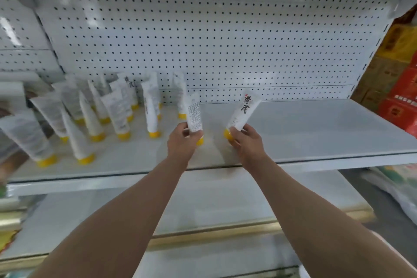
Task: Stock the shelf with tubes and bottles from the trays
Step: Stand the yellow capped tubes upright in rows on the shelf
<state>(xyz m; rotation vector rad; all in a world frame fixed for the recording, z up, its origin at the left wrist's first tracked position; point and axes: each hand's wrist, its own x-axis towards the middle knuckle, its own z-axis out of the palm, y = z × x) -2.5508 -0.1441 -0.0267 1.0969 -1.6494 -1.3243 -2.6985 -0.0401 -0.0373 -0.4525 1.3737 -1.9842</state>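
The left hand (184, 140) grips a white tube (194, 115) cap-down over the shelf (316, 133); the right hand (244, 139) clasps a tilted second tube (243, 110) likewise. More yellow-capped tubes (94, 115) stand at the shelf's left, red and yellow cartons (397, 70) beyond its right end.

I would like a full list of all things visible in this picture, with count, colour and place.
Standing tubes: about a dozen, white with yellow caps, left part of the shelf.
Held tubes: two, white with yellow caps, one in the left hand, one in the right.
Shelf: one, pale grey, right part bare.
Pegboard: white, behind the shelf.
Cartons: several, yellow and red, far right.
Left hand, right hand: above the shelf front.
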